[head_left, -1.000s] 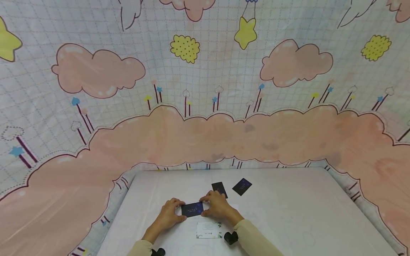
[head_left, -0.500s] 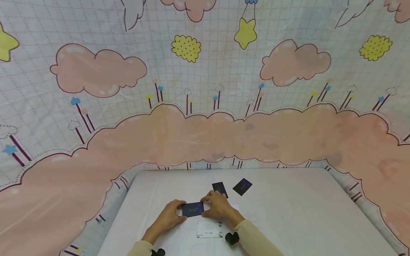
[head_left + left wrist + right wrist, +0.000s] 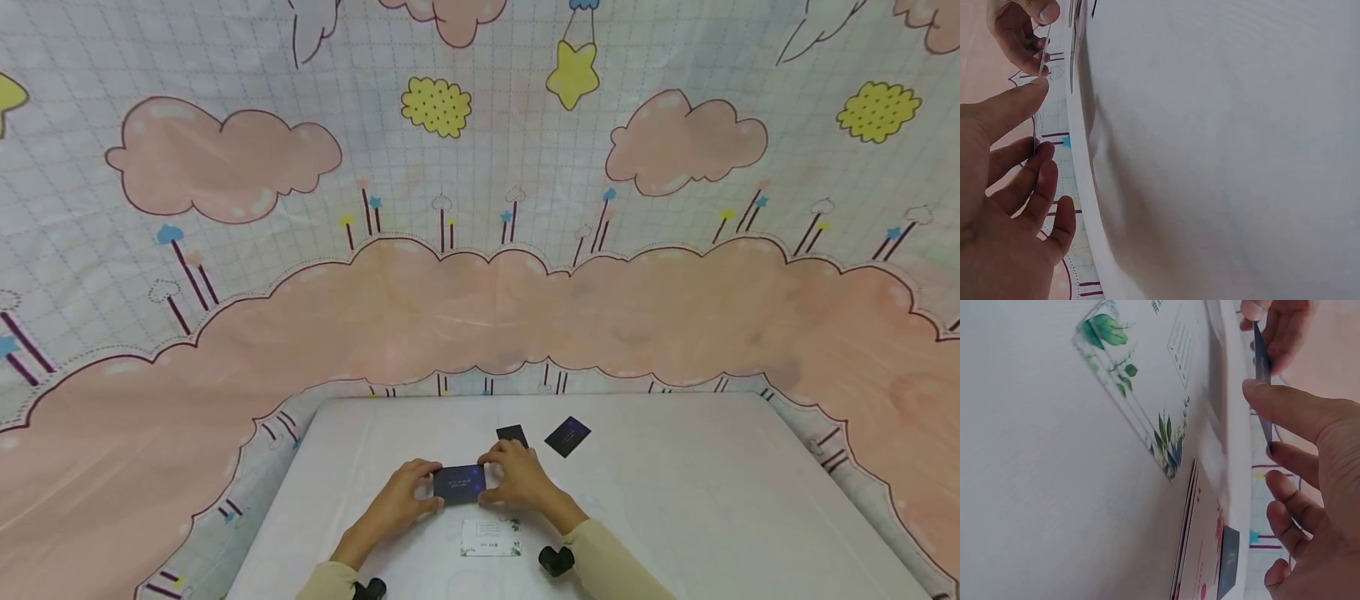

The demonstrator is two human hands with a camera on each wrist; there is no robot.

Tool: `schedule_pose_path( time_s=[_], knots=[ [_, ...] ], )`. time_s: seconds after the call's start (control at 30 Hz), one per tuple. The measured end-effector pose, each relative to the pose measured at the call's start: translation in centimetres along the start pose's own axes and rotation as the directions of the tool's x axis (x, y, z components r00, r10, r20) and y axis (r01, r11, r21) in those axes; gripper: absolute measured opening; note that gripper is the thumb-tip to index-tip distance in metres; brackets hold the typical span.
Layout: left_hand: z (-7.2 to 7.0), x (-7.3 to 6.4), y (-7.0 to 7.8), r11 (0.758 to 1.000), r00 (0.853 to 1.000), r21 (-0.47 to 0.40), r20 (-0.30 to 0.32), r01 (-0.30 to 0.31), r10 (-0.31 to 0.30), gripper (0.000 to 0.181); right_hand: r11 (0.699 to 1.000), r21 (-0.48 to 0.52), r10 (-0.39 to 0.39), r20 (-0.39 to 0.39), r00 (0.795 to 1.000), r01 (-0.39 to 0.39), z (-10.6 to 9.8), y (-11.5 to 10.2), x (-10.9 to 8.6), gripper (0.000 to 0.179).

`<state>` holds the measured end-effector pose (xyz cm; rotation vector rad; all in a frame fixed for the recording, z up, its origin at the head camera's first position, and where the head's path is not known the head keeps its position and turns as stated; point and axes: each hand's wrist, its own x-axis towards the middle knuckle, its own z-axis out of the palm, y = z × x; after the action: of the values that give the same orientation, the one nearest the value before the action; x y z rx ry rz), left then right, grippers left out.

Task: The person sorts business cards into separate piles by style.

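Observation:
A dark blue card (image 3: 460, 485) with small pale print is held between both hands over the white table. My left hand (image 3: 401, 497) pinches its left edge between thumb and fingers, and my right hand (image 3: 520, 477) pinches its right edge the same way. The left wrist view shows the card (image 3: 1036, 128) almost edge-on, raised, with the left hand (image 3: 1016, 206) nearest. Seen from the right wrist, the card (image 3: 1262, 369) tilts between thumb and forefinger of the right hand (image 3: 1316, 481). Below it lies a white card with green leaves (image 3: 491, 538).
Another dark card (image 3: 512, 433) lies just past the right hand, partly hidden by it. To its right, a further dark card (image 3: 567, 437) lies turned at an angle. A small stack of pinkish-white cards (image 3: 1200, 550) shows in the right wrist view.
Both hands have shifted slightly right and upward in the head view, carrying the dark blue card with them. The other cards keep their places.

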<state>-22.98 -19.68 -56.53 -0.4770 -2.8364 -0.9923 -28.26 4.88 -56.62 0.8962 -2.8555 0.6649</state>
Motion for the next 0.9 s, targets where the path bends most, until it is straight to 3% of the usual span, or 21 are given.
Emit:
schedule_pose_path(
  time_s=[0.5,0.9],
  knots=[
    [-0.7,2.4,-0.5,0.999,0.993,-0.011,0.104,-0.051,0.051,0.054,0.998,-0.019,0.051,-0.063,0.997,-0.052,-0.3,0.4,-0.4,0.051],
    [0.0,3.7,-1.7,0.995,0.984,0.064,0.166,-0.071,0.06,0.052,0.995,-0.052,0.087,-0.051,0.995,-0.089,0.8,0.7,0.1,0.05]
  ],
)
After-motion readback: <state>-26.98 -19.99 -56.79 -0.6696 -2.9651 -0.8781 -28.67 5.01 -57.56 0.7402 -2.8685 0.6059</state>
